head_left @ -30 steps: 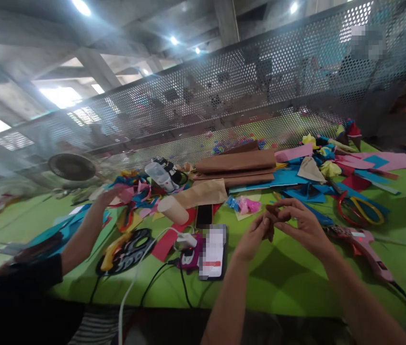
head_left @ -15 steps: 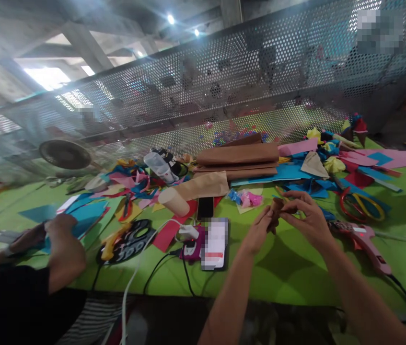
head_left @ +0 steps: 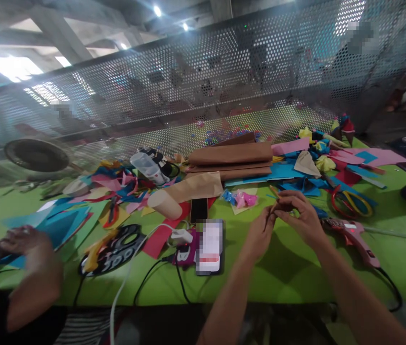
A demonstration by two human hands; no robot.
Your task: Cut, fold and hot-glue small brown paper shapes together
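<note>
My left hand (head_left: 259,231) and my right hand (head_left: 300,214) meet over the green table (head_left: 285,273), both pinching a small brown piece (head_left: 277,208) between their fingertips. The fingers of each hand are curled in on it. A pink glue gun (head_left: 355,237) lies just right of my right hand, and blue and pink scraps (head_left: 241,197) lie just beyond my hands.
A co-worker's hands (head_left: 23,242) rest on blue paper sheets (head_left: 57,225) at the left. Phones (head_left: 210,245) and a charger with cables lie left of my hands. Brown paper rolls (head_left: 231,160), a paper cup (head_left: 164,203), scissors (head_left: 350,201) and coloured scraps crowd the back. A perforated metal screen (head_left: 224,91) rises behind.
The co-worker's arm drew back from the scrap pile to the blue sheets at the near left. My hands stay together on the brown piece, its tip tilted a little.
</note>
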